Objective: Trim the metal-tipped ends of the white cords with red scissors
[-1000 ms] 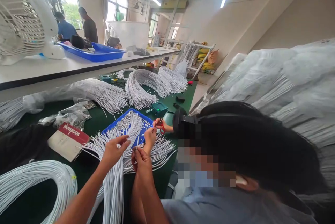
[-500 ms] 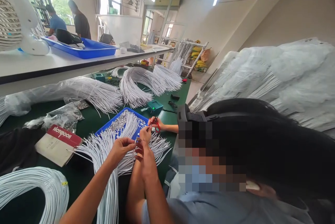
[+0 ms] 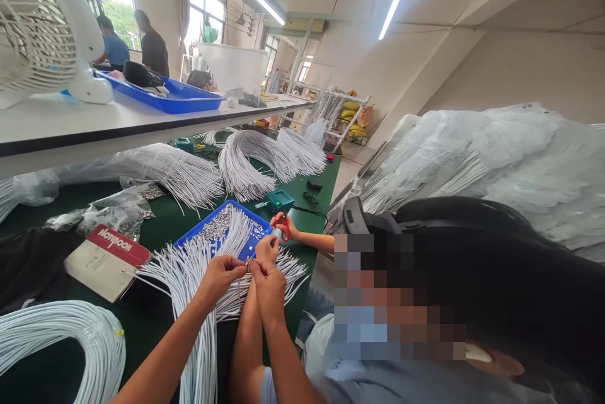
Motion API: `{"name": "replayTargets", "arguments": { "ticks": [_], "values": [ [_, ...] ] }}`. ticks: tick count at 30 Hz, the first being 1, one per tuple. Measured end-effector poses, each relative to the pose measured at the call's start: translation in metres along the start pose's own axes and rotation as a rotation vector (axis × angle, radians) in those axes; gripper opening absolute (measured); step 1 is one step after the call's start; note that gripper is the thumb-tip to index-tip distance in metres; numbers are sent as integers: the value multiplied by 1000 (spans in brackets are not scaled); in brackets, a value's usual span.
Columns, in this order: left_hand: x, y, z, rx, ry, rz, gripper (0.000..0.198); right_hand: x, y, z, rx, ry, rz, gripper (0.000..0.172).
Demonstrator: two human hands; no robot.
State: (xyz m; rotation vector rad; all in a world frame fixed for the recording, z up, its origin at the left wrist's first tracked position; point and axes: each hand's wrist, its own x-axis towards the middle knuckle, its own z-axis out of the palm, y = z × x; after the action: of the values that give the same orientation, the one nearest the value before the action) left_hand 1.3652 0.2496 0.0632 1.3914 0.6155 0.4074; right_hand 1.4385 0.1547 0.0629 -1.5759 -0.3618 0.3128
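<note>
My left hand (image 3: 222,277) is closed in a pinch, apparently on the end of a thin white wire (image 3: 238,290) that hangs below the fingers. Against it, my right hand (image 3: 268,284) pinches a tiny metal piece (image 3: 247,263), fingertips nearly touching the left ones; its exact shape is too small to tell. Below and around both hands lies a large bundle of white wires (image 3: 196,303). Just beyond stands a blue tray (image 3: 189,237) with many small metal pieces (image 3: 215,226) and wire ends in it.
At my right a co-worker leans in; one of their hands (image 3: 285,227) holds red-handled scissors (image 3: 283,232), the other hand (image 3: 268,249) is beside mine. A green device (image 3: 280,201), notebook (image 3: 106,260), coiled wires (image 3: 101,341) and bagged wires (image 3: 161,171) lie on the green table. A shelf (image 3: 155,121) overhangs.
My right fingers have closed up against the left fingertips, in a pinch at the small metal piece. The view has tilted slightly up. The co-worker's two hands have moved a little apart.
</note>
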Motion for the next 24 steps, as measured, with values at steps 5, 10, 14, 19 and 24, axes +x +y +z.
{"name": "replayTargets", "arguments": {
  "ticks": [5,10,14,19,24],
  "values": [
    [-8,4,-7,6,27,-4,28,-5,-6,-9,-192,-39,-170,19],
    [-18,23,-11,90,-182,36,25,8,-15,-21,299,-346,274,41],
    [-19,28,-14,89,-256,29,24,9,-20,-24,315,-472,252,36],
    [-16,19,-16,73,-275,9,28,2,-19,-20,294,-461,209,39],
    [-18,18,-13,32,-221,0,31,1,-18,-16,288,-393,226,36]
  ]
}}
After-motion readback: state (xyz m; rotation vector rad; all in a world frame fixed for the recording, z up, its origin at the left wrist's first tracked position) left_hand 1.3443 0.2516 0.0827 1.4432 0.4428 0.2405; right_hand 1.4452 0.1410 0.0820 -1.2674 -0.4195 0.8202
